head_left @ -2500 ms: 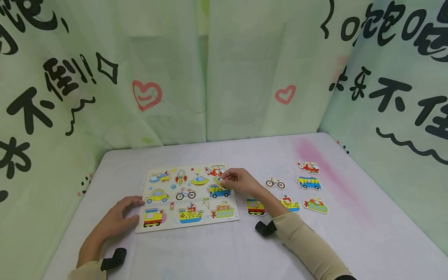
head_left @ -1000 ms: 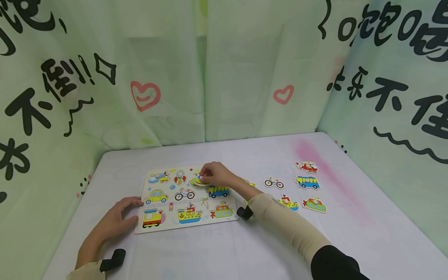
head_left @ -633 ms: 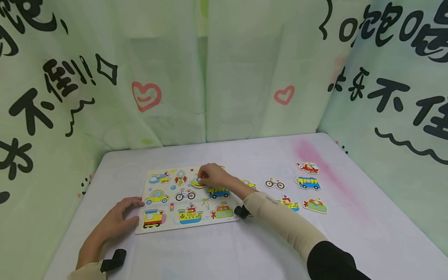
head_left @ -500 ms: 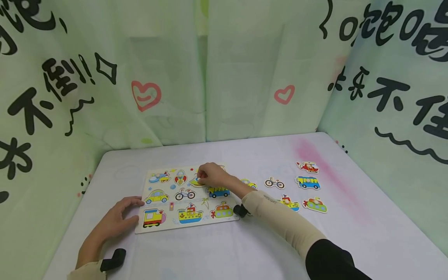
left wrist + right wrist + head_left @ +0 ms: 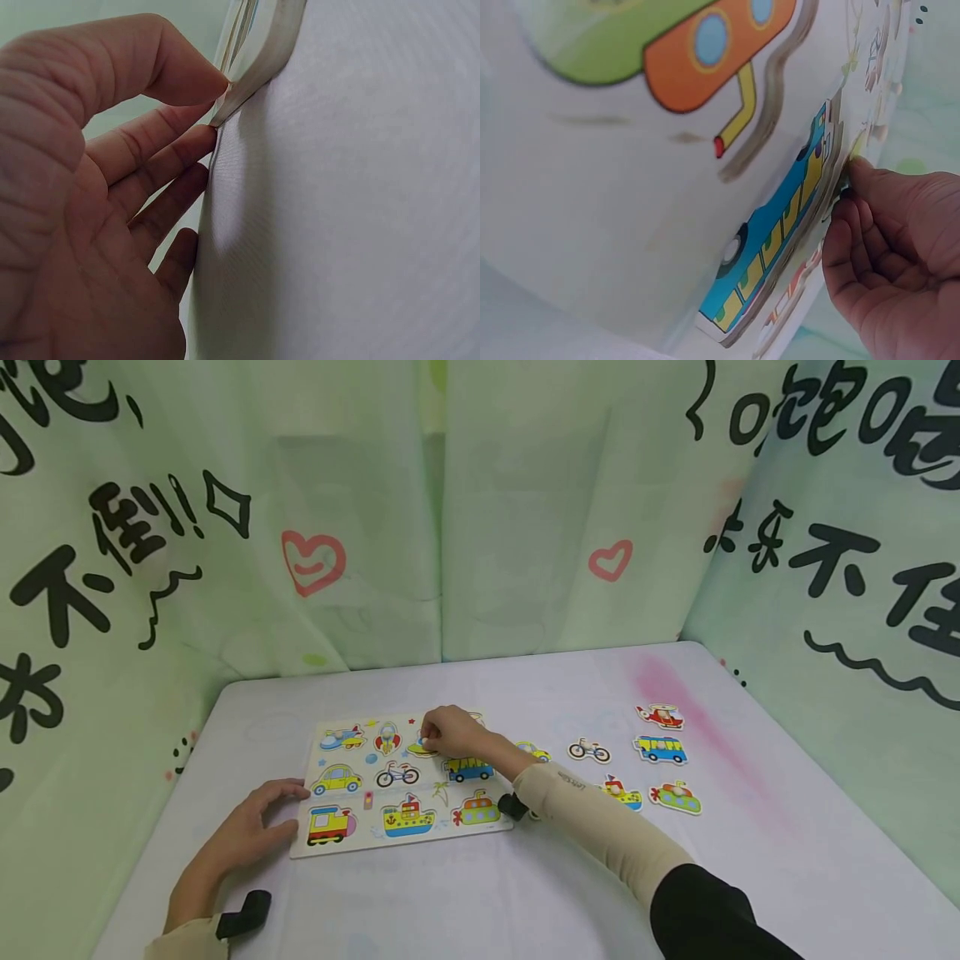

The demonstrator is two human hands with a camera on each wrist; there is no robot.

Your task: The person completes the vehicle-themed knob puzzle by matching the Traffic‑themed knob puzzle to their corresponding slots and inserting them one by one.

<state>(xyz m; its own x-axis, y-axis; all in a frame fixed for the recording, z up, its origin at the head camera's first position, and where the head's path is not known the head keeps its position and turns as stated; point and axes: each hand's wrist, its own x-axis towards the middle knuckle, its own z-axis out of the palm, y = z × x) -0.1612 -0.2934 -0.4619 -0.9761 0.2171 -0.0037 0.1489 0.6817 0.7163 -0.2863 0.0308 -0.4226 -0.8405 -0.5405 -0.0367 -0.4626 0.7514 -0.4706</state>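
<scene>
My right hand (image 5: 457, 732) holds a flying saucer puzzle piece (image 5: 420, 749) by thumb and fingertips. The piece sits at the saucer picture in the top row of the white puzzle board (image 5: 367, 840), mostly covered by the fingers. In the right wrist view, thumb and curled fingers meet just past the printed bus (image 5: 772, 232); the piece itself is barely visible there. My left hand (image 5: 251, 831) rests on the table at the board's left edge. In the left wrist view, its thumb and extended fingertips touch the board's edge (image 5: 259, 67).
Right of the board lie loose pieces: a bicycle (image 5: 589, 750), helicopter (image 5: 662, 717), bus (image 5: 660, 749), ship (image 5: 624, 793) and submarine (image 5: 677, 797). A yellow car piece (image 5: 534, 750) is partly hidden by my right arm. Printed curtains (image 5: 517, 527) enclose the white table (image 5: 390, 918).
My right hand has moved left from above the bus picture to the saucer picture, lowering the saucer piece there. Over the last half second it shifts only slightly. My left hand stays put.
</scene>
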